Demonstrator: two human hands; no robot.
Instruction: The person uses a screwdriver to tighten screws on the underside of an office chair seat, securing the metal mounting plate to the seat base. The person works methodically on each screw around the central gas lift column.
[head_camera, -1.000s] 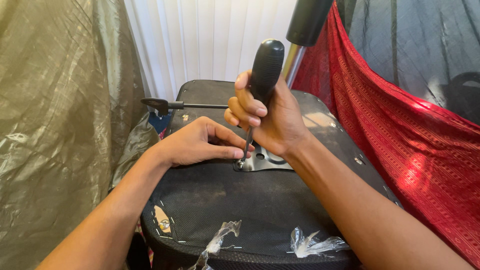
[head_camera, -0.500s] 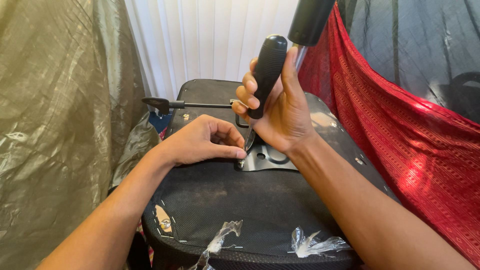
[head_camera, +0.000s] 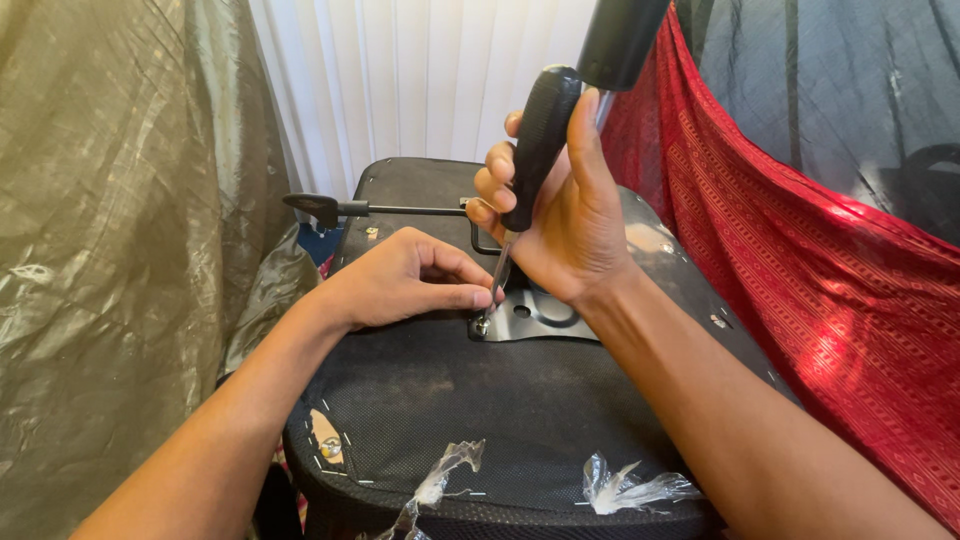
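Centre of frame: upturned black seat (head_camera: 470, 400), mesh-covered underside facing up, stapled along the near edge.

Right hand (head_camera: 570, 215), upper centre: fingers closed around the black handle of a screwdriver (head_camera: 535, 150), held steeply tilted, tip down and to the left.

Screwdriver tip: seated on a screw (head_camera: 483, 325) at the left corner of a grey metal plate (head_camera: 540, 318), which lies flat on the seat just right of centre.

Left hand (head_camera: 405, 280), centre left: resting on the seat, fingers curled, thumb and forefinger pinched together just beside the screw and the screwdriver shaft. The two hands sit close, nearly touching.

Lever (head_camera: 370, 208), upper left of the seat: thin dark rod with a flat black paddle end, pointing left.

Plastic scraps (head_camera: 630, 488), lower edge of frame: two torn clear shreds caught on the seat's near rim.

Sticker (head_camera: 325, 448), lower left corner of the seat: small, pale, partly peeled; print too small to tell.

Left side: olive sheet (head_camera: 110, 250). Right side: red patterned cloth (head_camera: 830, 290). Top centre: white vertical blinds (head_camera: 420, 90).
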